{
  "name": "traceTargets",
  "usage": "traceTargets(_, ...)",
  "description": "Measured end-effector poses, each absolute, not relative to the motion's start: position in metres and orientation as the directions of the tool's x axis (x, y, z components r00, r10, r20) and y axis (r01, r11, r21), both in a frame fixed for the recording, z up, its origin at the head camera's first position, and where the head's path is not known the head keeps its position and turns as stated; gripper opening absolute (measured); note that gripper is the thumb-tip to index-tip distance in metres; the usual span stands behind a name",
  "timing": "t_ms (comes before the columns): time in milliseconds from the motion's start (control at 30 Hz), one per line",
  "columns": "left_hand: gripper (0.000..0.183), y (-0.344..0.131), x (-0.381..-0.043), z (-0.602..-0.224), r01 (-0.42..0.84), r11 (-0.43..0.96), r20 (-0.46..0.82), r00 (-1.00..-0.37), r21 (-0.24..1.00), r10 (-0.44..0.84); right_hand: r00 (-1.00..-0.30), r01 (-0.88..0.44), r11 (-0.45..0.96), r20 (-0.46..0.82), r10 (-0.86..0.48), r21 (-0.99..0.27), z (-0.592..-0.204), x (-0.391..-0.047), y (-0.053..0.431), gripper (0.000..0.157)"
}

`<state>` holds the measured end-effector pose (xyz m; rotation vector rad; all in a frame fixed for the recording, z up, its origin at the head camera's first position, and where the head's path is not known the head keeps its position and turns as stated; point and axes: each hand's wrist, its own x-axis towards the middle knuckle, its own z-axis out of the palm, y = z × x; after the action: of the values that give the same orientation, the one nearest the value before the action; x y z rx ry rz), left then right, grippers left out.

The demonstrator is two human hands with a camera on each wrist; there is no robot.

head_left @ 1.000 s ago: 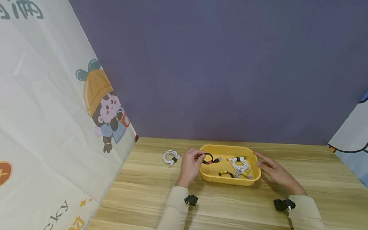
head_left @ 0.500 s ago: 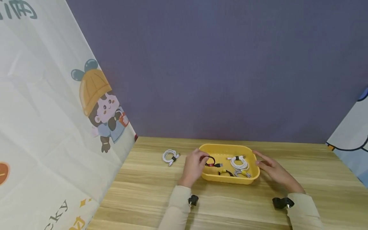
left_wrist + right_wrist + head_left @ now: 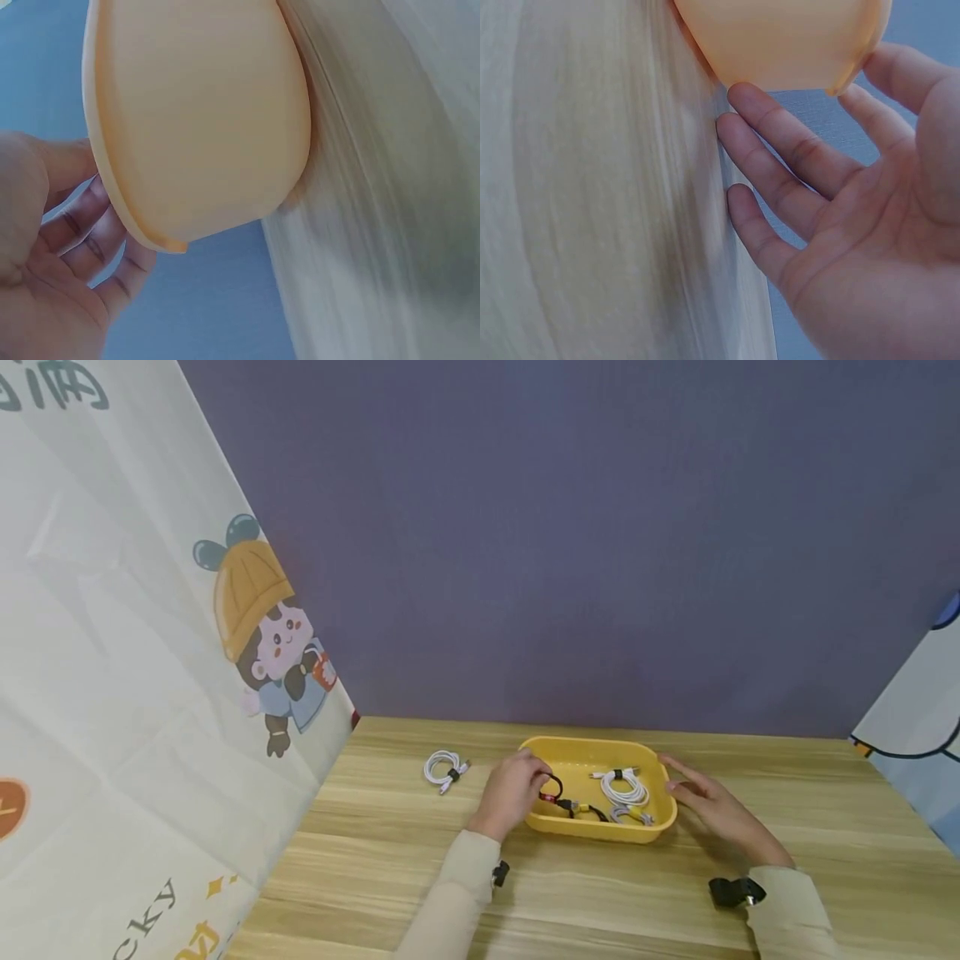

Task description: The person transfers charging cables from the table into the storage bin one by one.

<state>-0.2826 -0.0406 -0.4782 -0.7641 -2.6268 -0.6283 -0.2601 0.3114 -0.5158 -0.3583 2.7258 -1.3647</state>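
In the head view, a yellow plastic basket (image 3: pixel 600 832) stands on the wooden table. My left hand (image 3: pixel 512 789) reaches over its left rim and pinches a looped black USB cable (image 3: pixel 566 805) with a red tie. The fingertips on that cable are hidden from the left wrist view, where the basket's side wall (image 3: pixel 202 127) fills the middle. At the basket's right end, my right hand (image 3: pixel 720 810) touches the rim with thumb and index finger; its other fingers extend loosely in the right wrist view. Inside lie a white cable (image 3: pixel 626 792), a grey cable (image 3: pixel 622 815) and a black cable with a yellow tie (image 3: pixel 596 812).
A coiled white cable with a black tie (image 3: pixel 444 771) lies on the table (image 3: pixel 600 902), left of the basket. A dark purple panel (image 3: pixel 585 543) rises behind the table, with a printed white sheet (image 3: pixel 135 635) along the left.
My left hand has moved slightly right and lower over the basket, bringing the black USB cable down beside the yellow-tied one. My right hand stays at the right rim.
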Motion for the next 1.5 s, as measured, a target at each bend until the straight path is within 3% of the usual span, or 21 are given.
traceTargets(200, 0.01, -0.036, -0.287, -0.477, 0.587, 0.793, 0.371, -0.781, 0.164, 0.502, -0.972, -0.164, 0.575, 0.033, -0.232, -0.802, -0.515, -0.26, 0.311, 0.064)
traceTargets(733, 0.004, -0.023, -0.294, -0.473, 0.624, 0.774, 0.209, -0.747, -0.104, 0.631, -0.973, -0.155, 0.563, 0.027, -0.229, -0.812, -0.516, -0.259, 0.311, 0.064)
traceTargets(867, 0.013, -0.02, -0.295, -0.475, 0.614, 0.773, 0.17, -0.754, -0.159, 0.634, -0.975, -0.14, 0.563, 0.013, -0.223, -0.815, -0.516, -0.259, 0.311, 0.065)
traceTargets(1500, 0.033, -0.007, -0.303, -0.479, 0.594, 0.785, 0.091, -0.784, -0.177, 0.614, -0.973, -0.152, 0.56, 0.024, -0.228, -0.814, -0.515, -0.259, 0.31, 0.064)
